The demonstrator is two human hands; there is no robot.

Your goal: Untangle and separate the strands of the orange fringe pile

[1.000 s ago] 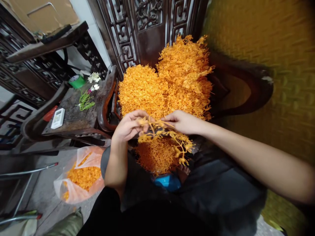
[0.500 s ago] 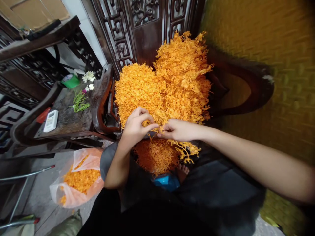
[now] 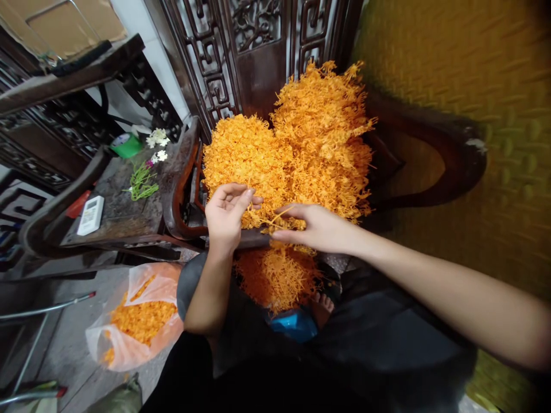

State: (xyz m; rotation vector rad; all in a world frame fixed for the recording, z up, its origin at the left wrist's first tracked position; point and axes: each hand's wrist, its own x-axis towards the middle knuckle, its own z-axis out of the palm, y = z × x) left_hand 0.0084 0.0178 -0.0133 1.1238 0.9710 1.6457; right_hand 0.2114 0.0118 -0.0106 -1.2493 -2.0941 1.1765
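Note:
Two heaps of orange material fill the seat before me: a dense heap of small orange pieces [image 3: 245, 152] on the left and a taller pile of branched orange sprigs [image 3: 322, 129] on the right. My left hand [image 3: 224, 212] is over the front of the left heap, thumb and forefinger pinched together; what is between them is too small to name. Facing it, my right hand [image 3: 318, 228] curls its thumb and fingers around the end of a thin branched orange sprig [image 3: 272, 221]. Below, between my knees, lies a mass of thin orange stalks [image 3: 286, 278].
On the left, a dark wooden chair [image 3: 124, 221] bears a white remote control [image 3: 90, 215], green tape roll [image 3: 126, 145], green stems [image 3: 143, 182] and white flowers [image 3: 158, 138]. A plastic bag [image 3: 135, 353] of orange pieces sits on the floor. A curved armrest [image 3: 467, 158] stands right.
My hands have drawn apart, and the left has turned its palm more into view. The yellow-orange sprig that hung below my right hand no longer shows there.

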